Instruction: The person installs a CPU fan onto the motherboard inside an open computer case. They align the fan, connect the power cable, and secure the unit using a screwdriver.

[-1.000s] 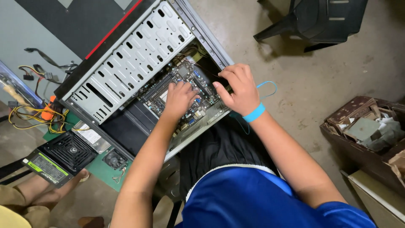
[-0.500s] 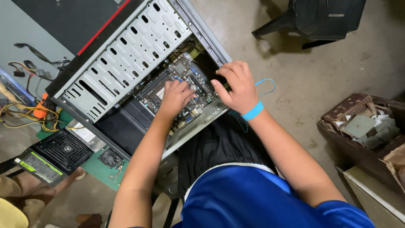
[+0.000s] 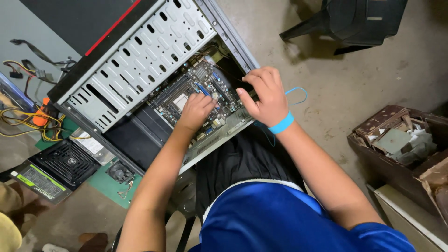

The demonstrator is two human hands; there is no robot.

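The left hand (image 3: 196, 111) rests on the motherboard (image 3: 196, 95) inside the open computer case (image 3: 140, 70), with its fingers curled down onto the board; it has slid a little toward the near edge of the board since a moment ago. I cannot tell if it pinches anything. The right hand (image 3: 262, 95) is at the right end of the case, fingers bent over the case edge, thumb pointing at the board, just as before. It is not wrapped around anything I can see. A blue wristband (image 3: 281, 123) sits on that wrist, and a thin blue cord (image 3: 298, 93) loops from it over the concrete floor (image 3: 364, 79). The case lies on its side, with its metal drive cage (image 3: 135, 60) full of holes above the board. To the left, by the case, lie a black power supply (image 3: 58, 165), a small fan (image 3: 119, 172), and a bunch of yellow and orange wires (image 3: 32, 123). A brown box of scrap parts (image 3: 396, 144) stands well apart on the right. A dark plastic chair (image 3: 354, 21) stands at the top. The whole view has drifted a bit since the earlier picture.
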